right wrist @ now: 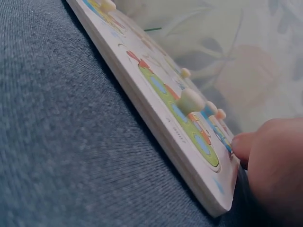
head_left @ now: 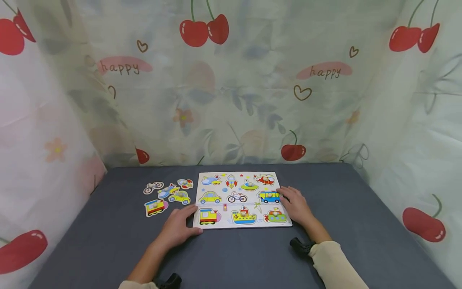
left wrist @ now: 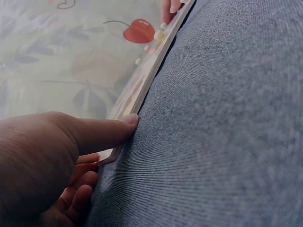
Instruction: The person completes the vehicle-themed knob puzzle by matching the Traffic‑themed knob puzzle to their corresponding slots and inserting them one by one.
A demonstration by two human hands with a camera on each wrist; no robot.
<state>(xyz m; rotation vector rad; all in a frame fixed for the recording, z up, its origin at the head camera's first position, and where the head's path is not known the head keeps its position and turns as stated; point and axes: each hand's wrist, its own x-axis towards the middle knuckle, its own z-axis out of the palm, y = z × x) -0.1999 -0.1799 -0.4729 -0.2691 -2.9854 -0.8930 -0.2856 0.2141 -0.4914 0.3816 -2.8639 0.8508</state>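
Note:
A white vehicle puzzle board lies on the dark table between both hands. My left hand holds its front left corner, thumb along the front edge and fingers by the left side; in the left wrist view the thumb touches the rim. At the right edge, my right hand grips the board beside the bus piece; its other fingers are largely hidden in the right wrist view. Knobbed pieces sit in the board, among them a helicopter, a ship and a submarine.
Several loose pieces lie left of the board: a bicycle, an airplane, a rocket, a yellow car and a train. A cherry-patterned curtain surrounds the grey table.

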